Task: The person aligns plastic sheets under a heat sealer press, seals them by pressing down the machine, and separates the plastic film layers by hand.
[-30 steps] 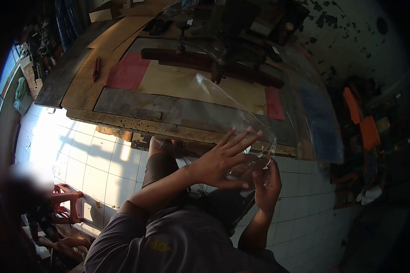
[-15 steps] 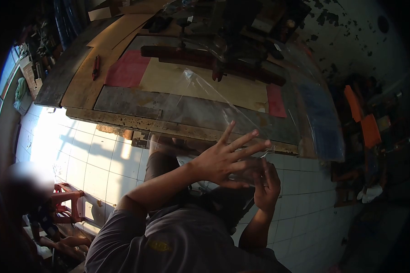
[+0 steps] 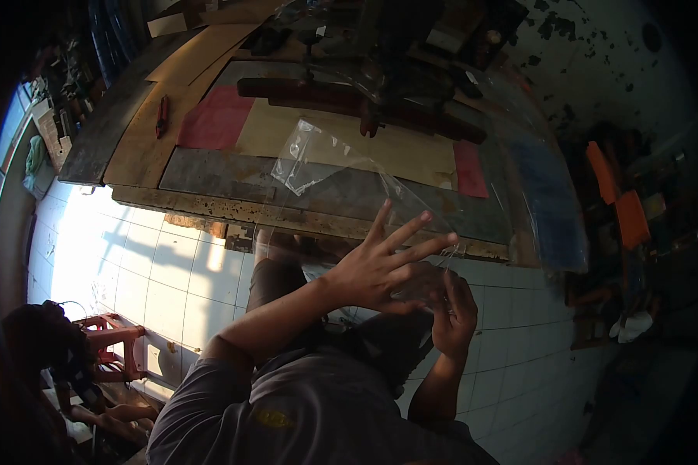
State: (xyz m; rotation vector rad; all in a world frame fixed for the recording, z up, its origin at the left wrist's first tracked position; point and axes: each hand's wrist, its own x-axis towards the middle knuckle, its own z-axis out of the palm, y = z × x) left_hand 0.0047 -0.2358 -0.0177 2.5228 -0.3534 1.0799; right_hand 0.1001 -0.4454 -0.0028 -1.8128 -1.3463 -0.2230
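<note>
A clear plastic sheet (image 3: 310, 161) stretches from my hands over the front edge of the workbench (image 3: 209, 205). My left hand (image 3: 384, 271) has its fingers spread and rests against the plastic. Close beside it on the right, my right hand (image 3: 453, 314) pinches the plastic's near end between thumb and fingers. Beyond the sheet, a cream panel (image 3: 287, 136) lies on the bench between a red piece (image 3: 215, 118) at the left and another red piece (image 3: 470, 169) at the right. A dark red bar (image 3: 310, 94) of a machine spans above the panel.
A red cutter (image 3: 162, 116) lies on brown board at the bench's left. Blue plastic sheeting (image 3: 547, 205) hangs at the right end. Orange pieces (image 3: 632, 221) are further right. Another person (image 3: 70, 364) is at the lower left by a red stool (image 3: 116, 345).
The plastic's far end has swung left and spread wider over the bench's front. My left hand has shifted slightly with its fingers still spread. My right hand stays closed on the near end.
</note>
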